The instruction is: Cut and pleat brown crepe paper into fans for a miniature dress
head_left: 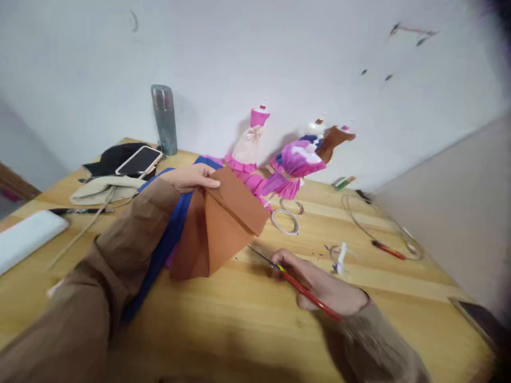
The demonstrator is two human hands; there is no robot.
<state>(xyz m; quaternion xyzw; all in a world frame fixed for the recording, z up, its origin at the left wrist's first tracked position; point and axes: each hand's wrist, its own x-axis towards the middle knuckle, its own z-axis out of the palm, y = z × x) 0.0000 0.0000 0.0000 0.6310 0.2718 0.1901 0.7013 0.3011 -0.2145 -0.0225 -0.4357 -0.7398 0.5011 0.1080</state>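
My left hand (195, 178) pinches a folded piece of rust-brown fabric (229, 229) by its upper edge, holding it above the table. In my right hand (315, 282) is a pair of scissors (305, 292) with red handles. Their blades point up and left, with the tip close to the fabric's lower right edge; whether they touch cannot be made out. A strip of blue fabric (167, 250) hangs beneath my left forearm, behind the brown piece. Some pink fabric (255, 183) lies just past it.
Small dress forms in a pink-and-cream dress (249, 141), a purple dress (295, 162) and a brown dress (335, 141) stand by the wall. A bottle (165, 125), a phone (139, 161), a white ring (285, 222) and a red-handled corded tool (389, 249) are on the wooden table (223, 330).
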